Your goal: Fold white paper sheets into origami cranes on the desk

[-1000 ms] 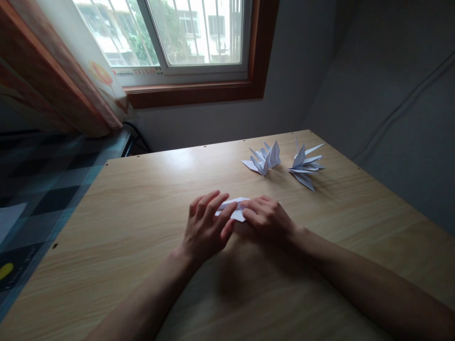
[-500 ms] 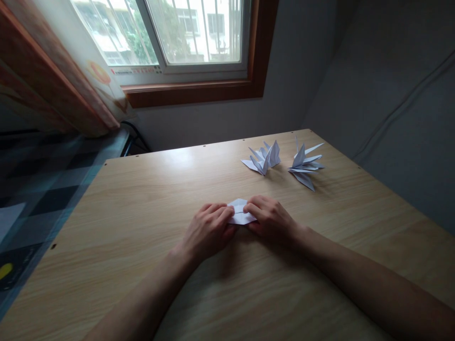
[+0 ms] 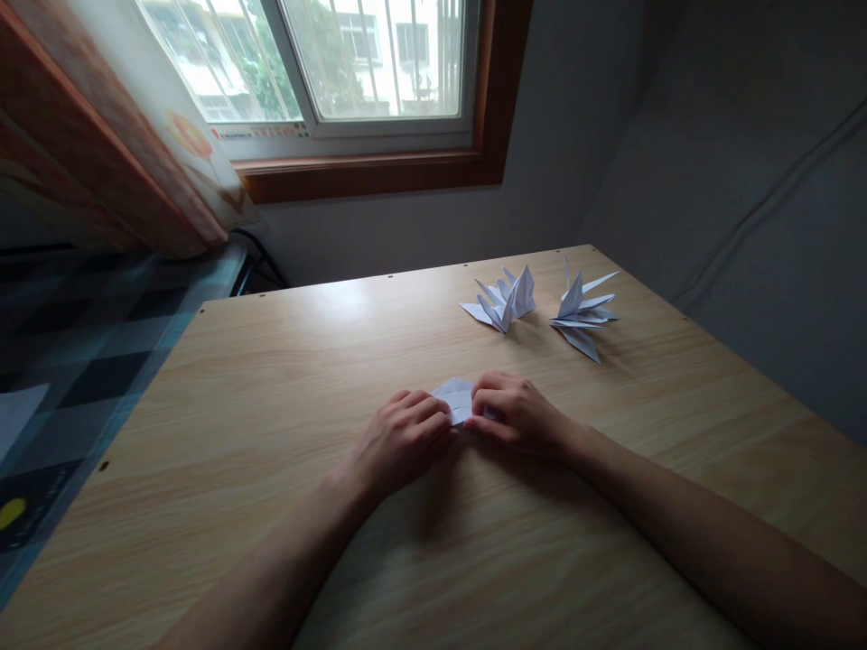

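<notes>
A small folded sheet of white paper lies between my hands on the wooden table, with crease lines across its face. My left hand is closed on the paper's left side, its fingers bent over the edge. On the right side, my right hand pinches the paper between curled fingers and thumb. Both hands hide the paper's side corners and part of its near edge. Beyond my right hand stand folded white paper shapes with pointed flaps, one cluster on the left and another on the right.
A checked cloth covers a surface to the left of the table. Behind it hang an orange curtain and a window with a brown frame. A cable runs along the right wall.
The fingers of both hands have shifted on the paper. My right thumb has come down to its near edge, and less of the near part shows. The paper clusters stay put.
</notes>
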Demonstrator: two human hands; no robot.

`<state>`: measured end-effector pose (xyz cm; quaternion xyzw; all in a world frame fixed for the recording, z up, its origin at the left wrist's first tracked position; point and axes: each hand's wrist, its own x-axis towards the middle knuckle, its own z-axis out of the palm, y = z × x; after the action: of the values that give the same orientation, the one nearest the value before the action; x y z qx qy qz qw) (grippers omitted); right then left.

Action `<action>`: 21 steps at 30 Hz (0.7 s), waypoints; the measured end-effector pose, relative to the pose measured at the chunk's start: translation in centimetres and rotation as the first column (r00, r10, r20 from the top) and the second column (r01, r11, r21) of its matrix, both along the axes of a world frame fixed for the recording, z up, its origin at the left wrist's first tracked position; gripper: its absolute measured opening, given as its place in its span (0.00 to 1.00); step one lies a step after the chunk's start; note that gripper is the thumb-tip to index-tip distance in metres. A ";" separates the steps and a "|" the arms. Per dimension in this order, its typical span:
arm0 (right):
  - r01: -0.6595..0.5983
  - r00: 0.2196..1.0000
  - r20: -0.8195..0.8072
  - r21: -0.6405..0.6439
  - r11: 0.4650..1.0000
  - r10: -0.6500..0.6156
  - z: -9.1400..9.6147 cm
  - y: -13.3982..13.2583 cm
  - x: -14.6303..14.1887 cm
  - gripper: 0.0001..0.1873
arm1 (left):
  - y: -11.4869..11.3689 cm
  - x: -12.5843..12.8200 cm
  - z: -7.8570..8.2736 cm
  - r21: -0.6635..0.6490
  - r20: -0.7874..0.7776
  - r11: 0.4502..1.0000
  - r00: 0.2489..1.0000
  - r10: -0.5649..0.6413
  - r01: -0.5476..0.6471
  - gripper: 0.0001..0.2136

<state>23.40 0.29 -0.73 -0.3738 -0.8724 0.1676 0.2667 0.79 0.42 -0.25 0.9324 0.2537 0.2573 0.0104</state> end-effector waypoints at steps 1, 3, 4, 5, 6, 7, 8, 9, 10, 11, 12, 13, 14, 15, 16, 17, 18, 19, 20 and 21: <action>0.015 1.000 0.004 -0.001 1.000 -0.015 0.0 0.0 -0.1 0.10 | 0.0 0.0 0.0 -0.006 0.010 1.000 1.000 0.006 -0.006 0.08; 0.048 0.999 0.020 0.006 0.999 -0.048 -0.1 0.0 -0.2 0.09 | 0.0 0.1 -0.1 -0.021 0.019 1.000 1.000 0.013 -0.012 0.08; 0.062 0.998 0.029 0.011 0.998 -0.062 -0.1 0.0 -0.3 0.09 | 0.0 0.1 -0.1 -0.025 0.021 0.999 1.000 0.020 -0.020 0.08; 0.074 0.997 0.036 0.016 0.997 -0.074 -0.2 0.1 -0.4 0.08 | 0.0 0.1 -0.1 -0.026 0.024 0.999 0.999 0.032 -0.031 0.07; 0.083 0.996 0.040 0.018 0.996 -0.084 -0.2 0.1 -0.4 0.08 | 0.0 0.1 -0.1 -0.024 0.024 0.999 0.999 0.041 -0.040 0.06; 0.092 0.995 0.042 0.016 0.996 -0.092 -0.2 0.1 -0.5 0.07 | 0.0 0.0 -0.1 -0.020 0.020 0.999 0.999 0.043 -0.043 0.06; 0.099 0.994 0.042 0.012 0.995 -0.100 -0.2 0.1 -0.5 0.07 | 0.0 0.0 -0.1 -0.014 0.013 0.999 0.999 0.040 -0.040 0.06; 0.107 0.993 0.039 0.006 0.994 -0.107 -0.2 0.1 -0.5 0.06 | 0.1 -0.1 -0.2 -0.008 0.003 0.999 0.999 0.033 -0.033 0.06; 0.114 0.993 0.034 -0.002 0.993 -0.114 -0.1 0.1 -0.6 0.05 | 0.1 -0.1 -0.2 0.000 -0.008 1.000 1.000 0.023 -0.023 0.07; 0.119 0.993 0.029 -0.014 0.993 -0.118 0.0 0.0 -0.6 0.04 | 0.1 -0.2 -0.2 0.008 -0.021 1.000 1.000 0.015 -0.015 0.08; 0.118 0.993 0.024 -0.031 0.992 -0.118 0.1 0.0 -0.6 0.03 | 0.1 -0.2 -0.1 0.016 -0.033 1.000 0.999 0.014 -0.014 0.09; 0.115 0.993 0.019 -0.049 0.992 -0.114 0.2 0.0 -0.6 0.03 | 0.1 -0.2 -0.1 0.024 -0.044 1.000 0.999 0.018 -0.017 0.09; 0.111 0.994 0.014 -0.070 0.991 -0.110 0.3 0.0 -0.7 0.02 | 0.1 -0.2 -0.1 0.029 -0.055 0.999 0.998 0.024 -0.022 0.10; 0.111 0.994 0.008 -0.095 0.989 -0.111 0.4 0.0 -0.7 0.02 | 0.1 -0.2 -0.1 0.030 -0.064 0.999 0.998 0.028 -0.026 0.10; 0.118 0.993 0.000 -0.121 0.986 -0.119 0.5 0.0 -0.7 0.02 | 0.1 -0.2 -0.1 0.028 -0.073 0.999 0.997 0.032 -0.030 0.10; 0.133 0.991 -0.012 -0.144 0.981 -0.137 0.5 0.0 -0.7 0.03 | 0.1 -0.1 0.0 0.024 -0.080 0.999 0.996 0.037 -0.035 0.10; 0.155 0.987 -0.025 -0.162 0.975 -0.161 0.5 -0.1 -0.8 0.06 | 0.1 -0.1 0.0 0.017 -0.088 0.999 0.995 0.042 -0.041 0.11; 0.178 0.982 -0.036 -0.174 0.969 -0.187 0.5 -0.1 -0.9 0.10 | 0.1 -0.1 0.0 0.012 -0.097 0.999 0.994 0.049 -0.048 0.11; 0.200 0.977 -0.042 -0.178 0.963 -0.211 0.4 0.0 -1.0 0.14 | 0.1 -0.1 0.0 0.007 -0.109 0.999 0.993 0.054 -0.054 0.11; 0.219 0.973 -0.041 -0.175 0.960 -0.229 0.3 0.0 -1.1 0.17 | 0.1 -0.1 0.0 0.004 -0.123 0.998 0.991 0.057 -0.057 0.12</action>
<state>22.30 0.26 -0.41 -0.4860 -0.7986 0.2211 0.2776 0.68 0.48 -0.25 0.9388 0.2802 0.1998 -0.0130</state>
